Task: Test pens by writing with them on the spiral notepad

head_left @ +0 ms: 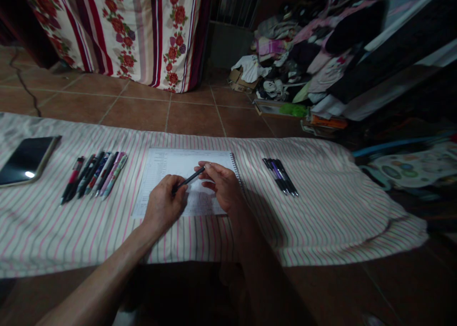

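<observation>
A dark pen is held slantwise between my two hands, above a spiral notebook whose page carries print along its left side. My left hand is closed around the pen's lower left end. At the upper right end, the thumb and fingers of my right hand pinch the tip. To the left of the notebook lies a row of several pens, some black, others pink or patterned. On the right, a smaller group of dark and purple pens lies side by side.
A striped cloth covers the low table. A phone lies at its left end. Beyond are floor tiles, a flowered curtain and a heap of clothes. A patterned chair or stool stands at right.
</observation>
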The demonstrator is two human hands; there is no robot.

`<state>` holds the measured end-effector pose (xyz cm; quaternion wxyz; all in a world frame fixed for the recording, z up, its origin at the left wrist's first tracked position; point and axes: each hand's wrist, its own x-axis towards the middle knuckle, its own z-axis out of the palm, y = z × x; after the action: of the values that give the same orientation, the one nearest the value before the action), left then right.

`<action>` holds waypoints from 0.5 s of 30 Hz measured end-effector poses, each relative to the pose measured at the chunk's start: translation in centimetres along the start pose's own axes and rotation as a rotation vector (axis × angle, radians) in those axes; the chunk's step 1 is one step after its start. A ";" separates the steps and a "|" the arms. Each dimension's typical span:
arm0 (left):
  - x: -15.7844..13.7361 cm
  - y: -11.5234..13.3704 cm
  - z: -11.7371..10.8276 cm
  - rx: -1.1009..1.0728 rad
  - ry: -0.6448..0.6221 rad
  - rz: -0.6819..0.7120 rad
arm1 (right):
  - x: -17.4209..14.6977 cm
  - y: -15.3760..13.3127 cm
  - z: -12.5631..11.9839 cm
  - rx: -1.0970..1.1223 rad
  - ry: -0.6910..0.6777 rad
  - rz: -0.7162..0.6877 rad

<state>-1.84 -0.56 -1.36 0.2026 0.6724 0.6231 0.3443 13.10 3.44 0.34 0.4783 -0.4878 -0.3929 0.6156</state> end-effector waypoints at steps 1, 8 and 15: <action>0.0 0.0 0.0 -0.005 -0.003 0.002 | 0.0 0.0 -0.1 -0.005 0.004 -0.004; -0.1 0.0 0.2 -0.001 -0.003 0.010 | 0.0 0.2 0.0 -0.045 0.039 -0.022; 0.4 -0.1 0.1 -0.166 -0.032 -0.205 | 0.2 0.8 0.1 -0.185 0.074 -0.136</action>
<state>-1.84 -0.15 -1.48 0.3018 0.5913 0.6547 0.3615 12.88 3.45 -0.43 0.4862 -0.5244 -0.4623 0.5243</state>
